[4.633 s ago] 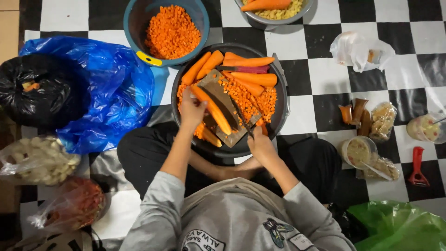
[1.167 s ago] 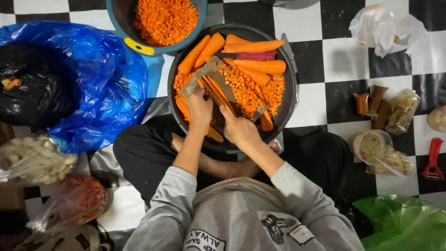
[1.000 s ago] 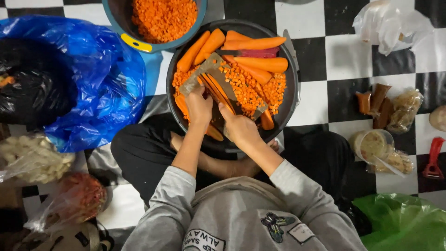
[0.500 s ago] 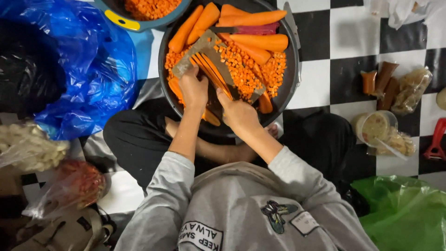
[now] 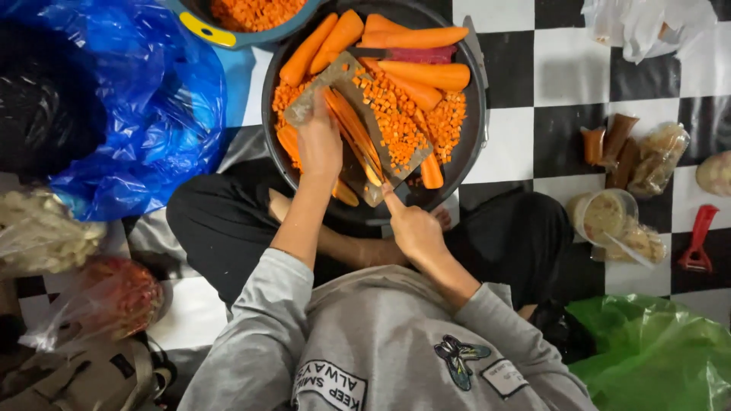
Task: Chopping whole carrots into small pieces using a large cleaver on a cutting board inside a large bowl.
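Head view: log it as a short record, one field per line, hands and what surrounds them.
left hand: left hand presses carrot strips onto a cutting board
right hand: right hand grips a knife, blade hidden
board: lies in a dark round pan
pan contents: whole carrots, diced carrot
nearby: blue bag, green bag, red tool

A crumpled blue plastic bag (image 5: 145, 114) lies at nine o'clock, a black bag (image 5: 46, 114) resting on it. A green bag (image 5: 655, 358) fills five o'clock. At three o'clock sit a red peeler (image 5: 697, 240) and a lidded plastic tub (image 5: 605, 217) on the checkered floor (image 5: 567, 61).
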